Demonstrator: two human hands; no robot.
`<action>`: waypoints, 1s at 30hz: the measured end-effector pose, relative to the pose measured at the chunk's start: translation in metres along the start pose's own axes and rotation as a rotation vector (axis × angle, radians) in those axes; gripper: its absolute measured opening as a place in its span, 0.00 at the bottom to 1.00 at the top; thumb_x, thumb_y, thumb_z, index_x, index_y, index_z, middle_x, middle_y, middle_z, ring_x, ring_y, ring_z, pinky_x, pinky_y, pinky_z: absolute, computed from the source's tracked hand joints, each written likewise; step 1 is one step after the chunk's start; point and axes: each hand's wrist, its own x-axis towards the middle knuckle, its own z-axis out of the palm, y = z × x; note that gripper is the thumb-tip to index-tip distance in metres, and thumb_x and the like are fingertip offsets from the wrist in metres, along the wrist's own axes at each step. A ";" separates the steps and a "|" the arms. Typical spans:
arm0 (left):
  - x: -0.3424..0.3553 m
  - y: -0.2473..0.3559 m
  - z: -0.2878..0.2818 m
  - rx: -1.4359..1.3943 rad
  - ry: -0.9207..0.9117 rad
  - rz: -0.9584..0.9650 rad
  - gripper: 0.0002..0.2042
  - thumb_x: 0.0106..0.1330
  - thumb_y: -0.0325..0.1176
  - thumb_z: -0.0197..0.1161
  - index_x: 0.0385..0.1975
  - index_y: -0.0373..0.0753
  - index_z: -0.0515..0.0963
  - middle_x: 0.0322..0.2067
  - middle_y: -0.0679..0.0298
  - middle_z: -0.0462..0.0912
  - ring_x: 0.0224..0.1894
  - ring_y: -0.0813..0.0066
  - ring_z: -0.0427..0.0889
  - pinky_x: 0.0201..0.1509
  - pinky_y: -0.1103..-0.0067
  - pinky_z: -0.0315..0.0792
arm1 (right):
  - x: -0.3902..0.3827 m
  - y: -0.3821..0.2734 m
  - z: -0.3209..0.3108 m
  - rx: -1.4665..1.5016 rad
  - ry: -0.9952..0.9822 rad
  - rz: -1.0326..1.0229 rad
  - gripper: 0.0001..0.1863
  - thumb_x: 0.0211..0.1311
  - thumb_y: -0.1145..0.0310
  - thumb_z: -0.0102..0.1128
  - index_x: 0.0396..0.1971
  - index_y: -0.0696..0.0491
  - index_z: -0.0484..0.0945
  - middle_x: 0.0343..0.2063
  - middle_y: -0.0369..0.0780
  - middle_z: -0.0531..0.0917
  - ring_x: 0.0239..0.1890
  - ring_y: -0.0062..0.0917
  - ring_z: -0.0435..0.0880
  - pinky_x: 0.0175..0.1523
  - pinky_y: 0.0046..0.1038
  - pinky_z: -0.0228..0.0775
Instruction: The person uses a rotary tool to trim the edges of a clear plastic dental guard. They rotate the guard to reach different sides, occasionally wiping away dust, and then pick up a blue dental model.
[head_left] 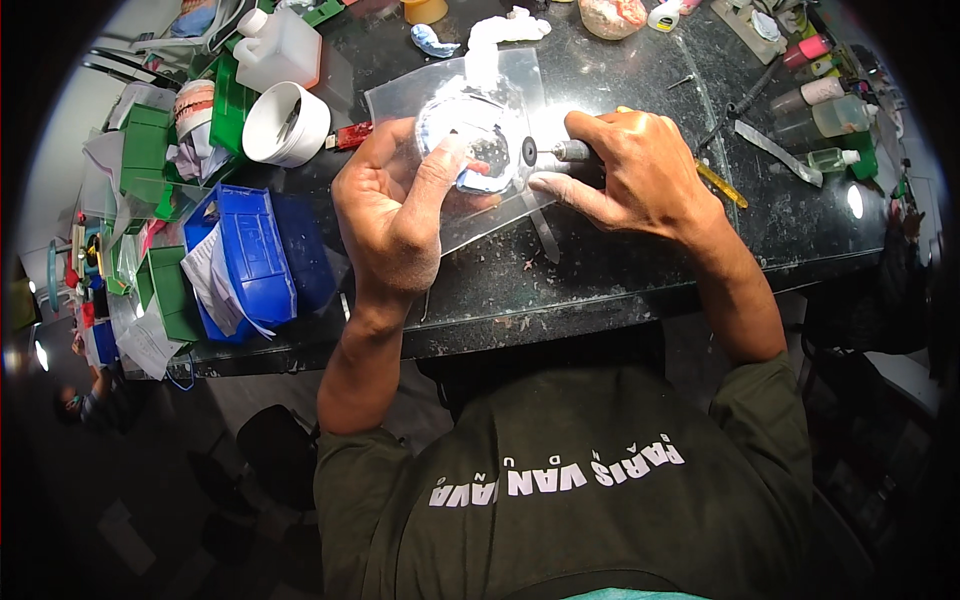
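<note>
My left hand (395, 215) grips a clear plastic sheet (460, 232) with a whitish, rounded dental-model-like form (450, 108) at its middle. The thumb lies over the form, and the fingers go behind the sheet. Glare washes out much of its detail; a pale blue edge (485, 183) shows low on it. A rotary handpiece (572, 150) is in my right hand (645, 170), its thumb and fingers closed around it. The handpiece's small dark disc (530, 151) is at the form's right side; I cannot tell whether it touches.
Left of my hands stand a white tub (287, 124), a blue bin (240, 260) with papers, green bins (165, 290) and a translucent jug (280, 50). A yellow tool (722, 185) and a metal strip (778, 152) lie right, near several bottles (840, 116). The black bench's front edge (550, 325) runs below.
</note>
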 end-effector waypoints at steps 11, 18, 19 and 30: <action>-0.003 0.001 0.005 0.011 0.084 0.067 0.10 0.73 0.25 0.59 0.48 0.26 0.78 0.39 0.51 0.87 0.40 0.66 0.90 0.34 0.72 0.90 | 0.001 -0.006 0.001 0.021 0.059 0.020 0.27 0.64 0.44 0.68 0.26 0.56 0.76 0.18 0.45 0.82 0.22 0.43 0.85 0.28 0.41 0.75; -0.004 0.001 0.006 0.017 0.085 0.079 0.10 0.73 0.25 0.59 0.49 0.26 0.78 0.37 0.51 0.87 0.39 0.67 0.90 0.34 0.73 0.89 | 0.001 -0.006 0.003 0.020 0.039 0.014 0.26 0.64 0.45 0.69 0.26 0.56 0.76 0.18 0.45 0.82 0.23 0.43 0.85 0.28 0.41 0.76; -0.004 0.001 0.006 0.030 0.077 0.081 0.10 0.73 0.26 0.59 0.48 0.26 0.78 0.37 0.51 0.88 0.39 0.67 0.90 0.34 0.73 0.89 | 0.001 -0.006 0.003 0.019 0.035 0.013 0.26 0.64 0.45 0.69 0.26 0.56 0.76 0.18 0.45 0.82 0.23 0.43 0.85 0.28 0.41 0.76; -0.005 0.001 0.006 -0.026 0.069 0.079 0.08 0.73 0.24 0.60 0.45 0.26 0.77 0.37 0.52 0.88 0.38 0.72 0.88 0.38 0.76 0.88 | 0.002 -0.007 0.002 0.005 0.013 0.032 0.27 0.64 0.43 0.67 0.28 0.57 0.77 0.18 0.46 0.82 0.23 0.43 0.86 0.29 0.41 0.76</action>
